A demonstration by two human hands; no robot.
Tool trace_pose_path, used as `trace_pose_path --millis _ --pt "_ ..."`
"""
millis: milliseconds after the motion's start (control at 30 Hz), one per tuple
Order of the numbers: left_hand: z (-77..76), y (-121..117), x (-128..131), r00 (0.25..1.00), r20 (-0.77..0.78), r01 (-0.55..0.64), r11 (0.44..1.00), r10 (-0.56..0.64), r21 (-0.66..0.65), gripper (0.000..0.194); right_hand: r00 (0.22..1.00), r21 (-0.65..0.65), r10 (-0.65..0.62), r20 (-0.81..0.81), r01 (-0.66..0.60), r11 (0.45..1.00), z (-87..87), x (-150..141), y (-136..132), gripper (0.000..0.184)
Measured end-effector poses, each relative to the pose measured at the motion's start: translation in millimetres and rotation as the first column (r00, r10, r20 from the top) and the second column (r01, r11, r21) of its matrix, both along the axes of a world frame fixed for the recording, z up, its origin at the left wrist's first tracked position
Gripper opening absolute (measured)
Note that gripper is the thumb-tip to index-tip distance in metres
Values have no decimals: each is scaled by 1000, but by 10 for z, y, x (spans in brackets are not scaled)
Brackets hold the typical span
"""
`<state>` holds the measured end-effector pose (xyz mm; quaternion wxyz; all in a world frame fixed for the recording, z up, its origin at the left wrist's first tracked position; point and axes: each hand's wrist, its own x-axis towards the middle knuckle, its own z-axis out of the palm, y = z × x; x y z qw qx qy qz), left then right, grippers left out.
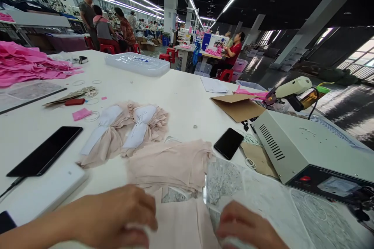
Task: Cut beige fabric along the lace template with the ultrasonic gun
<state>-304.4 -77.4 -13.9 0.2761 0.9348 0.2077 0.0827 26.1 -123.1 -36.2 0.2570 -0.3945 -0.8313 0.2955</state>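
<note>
A beige fabric panel [182, 221] lies flat at the table's near edge, between my two hands. My left hand [117, 216] hovers at its left side, fingers bent and thumb apart, with nothing visible in it. On the right, my right hand [248, 225] is beside the panel's edge, slightly blurred, its fingers curled loosely and apart from the thumb. Just beyond lies a stack of beige fabric pieces [171, 163]. Two beige bundles wrapped in white paper bands [109, 118] [142, 122] rest further left. Part of a grey marbled sheet [224, 181] shows beside the panel.
A grey machine box [309, 144] stands at right, near a black phone [228, 143] and cardboard [238, 107]. At left are a larger phone [46, 149], a white box [55, 190] and pink fabric [26, 64]. A plastic lid [137, 63] lies at the far edge; people sit beyond.
</note>
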Motion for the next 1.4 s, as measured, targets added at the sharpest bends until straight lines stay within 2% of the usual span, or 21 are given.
trace_pose_path --millis 33,67,133,167,233,333,567,667,800,867,933,1000,1033,1133,1233,1400 --pt "-54 105 27 996 1 -90 994 90 -65 17 998 27 -60 -14 60 998 8 -23 128 15" --pt "-124 239 60 980 21 -195 980 196 -42 21 984 44 -174 -39 176 983 2 -53 283 14" --pt "-285 542 131 920 72 -392 906 385 162 23 926 27 -376 -43 377 926 -59 -131 633 18" --pt "-365 686 164 892 48 -447 857 450 256 24 912 27 -409 -36 410 912 -111 -174 806 23" --pt "-498 910 218 873 46 -474 823 486 313 23 898 34 -438 -30 439 898 -234 -254 1099 31" --pt "-612 1049 254 875 47 -467 815 481 343 22 898 49 -440 -21 440 896 -392 -307 1324 13" --pt "-687 992 220 879 157 -474 783 451 404 39 911 92 -412 -30 413 906 -468 -229 1326 21" --pt "-693 968 223 875 220 -483 755 431 443 38 919 117 -393 -28 393 912 -517 -244 1364 17" --pt "-625 890 278 867 280 -497 735 412 461 35 921 176 -383 -74 390 904 -548 -229 1371 24" --pt "-562 817 325 855 276 -518 766 440 382 32 922 203 -377 -92 388 899 -516 -166 1338 27" --pt "-511 730 378 843 229 -533 814 487 231 26 924 220 -370 -94 382 898 -470 -69 1299 27" --pt "-504 651 424 848 156 -524 846 507 101 20 926 225 -370 -80 378 898 -434 35 1276 26" --pt "-521 621 441 855 124 -515 853 504 84 17 926 223 -372 -68 377 899 -426 80 1273 25" --pt "-624 575 462 865 60 -502 849 499 164 14 929 202 -370 -25 367 908 -434 133 1297 26" --pt "-703 577 457 863 -5 -483 828 505 285 12 941 166 -339 4 333 928 -449 48 1338 24" --pt "-661 605 446 863 -53 -438 798 502 414 11 954 120 -295 50 287 950 -435 -168 1405 24"
